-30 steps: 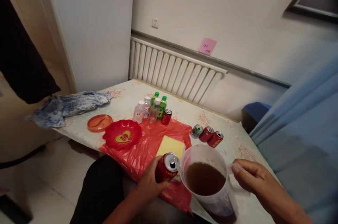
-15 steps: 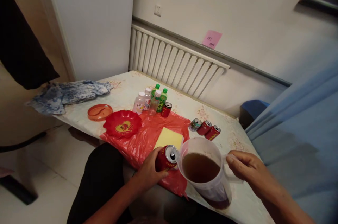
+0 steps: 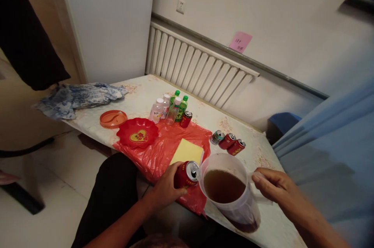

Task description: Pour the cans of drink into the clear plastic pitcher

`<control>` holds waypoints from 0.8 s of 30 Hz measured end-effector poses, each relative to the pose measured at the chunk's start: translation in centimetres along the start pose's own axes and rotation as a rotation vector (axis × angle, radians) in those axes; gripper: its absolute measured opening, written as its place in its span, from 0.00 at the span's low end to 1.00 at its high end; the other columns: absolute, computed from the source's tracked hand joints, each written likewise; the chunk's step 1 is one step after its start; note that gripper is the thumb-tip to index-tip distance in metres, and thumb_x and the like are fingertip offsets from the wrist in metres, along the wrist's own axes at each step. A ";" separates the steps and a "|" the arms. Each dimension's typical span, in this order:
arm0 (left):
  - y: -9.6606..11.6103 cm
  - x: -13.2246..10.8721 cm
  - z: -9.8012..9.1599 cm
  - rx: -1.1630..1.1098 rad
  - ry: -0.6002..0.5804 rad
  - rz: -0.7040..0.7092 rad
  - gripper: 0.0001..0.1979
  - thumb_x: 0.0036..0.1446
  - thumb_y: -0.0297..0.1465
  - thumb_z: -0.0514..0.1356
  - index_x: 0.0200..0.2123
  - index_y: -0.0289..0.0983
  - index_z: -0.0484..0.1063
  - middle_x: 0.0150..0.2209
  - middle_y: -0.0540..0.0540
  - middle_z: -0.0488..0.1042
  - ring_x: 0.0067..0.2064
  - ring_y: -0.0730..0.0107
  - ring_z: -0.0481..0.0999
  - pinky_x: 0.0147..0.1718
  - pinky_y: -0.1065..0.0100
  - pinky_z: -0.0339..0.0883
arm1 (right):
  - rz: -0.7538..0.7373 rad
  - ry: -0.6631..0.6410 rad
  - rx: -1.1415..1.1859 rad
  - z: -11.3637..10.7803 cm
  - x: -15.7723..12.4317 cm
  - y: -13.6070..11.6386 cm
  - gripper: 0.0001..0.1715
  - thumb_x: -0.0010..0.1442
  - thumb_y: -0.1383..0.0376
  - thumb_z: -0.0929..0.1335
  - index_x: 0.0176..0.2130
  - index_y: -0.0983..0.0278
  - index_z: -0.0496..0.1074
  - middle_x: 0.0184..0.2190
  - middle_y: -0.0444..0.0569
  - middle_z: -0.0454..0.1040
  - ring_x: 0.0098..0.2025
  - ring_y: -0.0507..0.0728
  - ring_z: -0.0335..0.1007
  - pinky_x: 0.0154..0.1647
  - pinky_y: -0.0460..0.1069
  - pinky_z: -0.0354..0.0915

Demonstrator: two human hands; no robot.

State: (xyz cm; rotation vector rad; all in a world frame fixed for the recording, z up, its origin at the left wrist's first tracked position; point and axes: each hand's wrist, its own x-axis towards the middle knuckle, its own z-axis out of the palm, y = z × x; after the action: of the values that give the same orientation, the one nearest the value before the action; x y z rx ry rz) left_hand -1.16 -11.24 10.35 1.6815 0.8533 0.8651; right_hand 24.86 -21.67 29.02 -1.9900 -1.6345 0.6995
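My left hand [image 3: 167, 189] is wrapped round a red drink can [image 3: 183, 176], its opened top tilted toward the right. My right hand [image 3: 270, 183] grips the handle of a clear plastic pitcher [image 3: 253, 213], which leans left and holds brown liquid. The pitcher's spout is right beside the can's top; whether liquid passes between them I cannot make out. Behind the can lies a yellow cloth or pad [image 3: 187, 152] on a red plastic bag [image 3: 159, 154]. Several fingers of my left hand are hidden behind the can.
Left on the table [image 3: 140, 86] are a red scalloped tray [image 3: 122, 139], an orange round dish [image 3: 105, 120] and a crumpled blue-white cloth [image 3: 84, 100]. Bottles [image 3: 172, 111] and a can [image 3: 186, 119] stand mid-table. Three more cans [image 3: 227, 141] stand right. A blue curtain [image 3: 330, 143] hangs at right.
The whole view has shifted slightly. My hands, the can and the pitcher keep nearly the same places relative to each other, with the spout still at the can's top.
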 end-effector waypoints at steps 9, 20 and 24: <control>-0.4 -0.2 0.1 -0.029 -0.021 -0.003 0.38 0.39 0.22 0.63 0.57 0.39 0.61 0.59 0.41 0.67 0.61 0.52 0.65 0.61 0.53 0.56 | -0.003 -0.020 -0.076 -0.1 0.1 -2.1 0.30 0.53 0.42 0.65 0.18 0.62 0.58 0.19 0.41 0.54 0.24 0.51 0.49 0.24 0.46 0.51; -0.7 -0.3 0.0 -0.043 -0.021 0.012 0.38 0.39 0.21 0.63 0.57 0.41 0.63 0.58 0.42 0.68 0.60 0.53 0.66 0.61 0.53 0.57 | -0.056 -0.019 -0.133 -0.2 0.3 -2.3 0.30 0.54 0.43 0.66 0.18 0.63 0.61 0.17 0.41 0.55 0.23 0.51 0.52 0.23 0.46 0.51; -0.7 -0.4 0.0 -0.039 -0.025 0.006 0.38 0.40 0.22 0.63 0.58 0.40 0.62 0.58 0.42 0.68 0.60 0.54 0.66 0.61 0.54 0.57 | -0.053 -0.041 -0.162 -0.3 0.4 -2.1 0.28 0.56 0.44 0.65 0.19 0.62 0.61 0.18 0.41 0.55 0.24 0.52 0.52 0.24 0.47 0.50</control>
State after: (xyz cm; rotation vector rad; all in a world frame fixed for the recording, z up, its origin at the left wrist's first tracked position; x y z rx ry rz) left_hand -1.45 -11.46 9.65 1.6580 0.8098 0.8581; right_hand 23.57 -20.94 30.59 -2.0471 -1.8120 0.6094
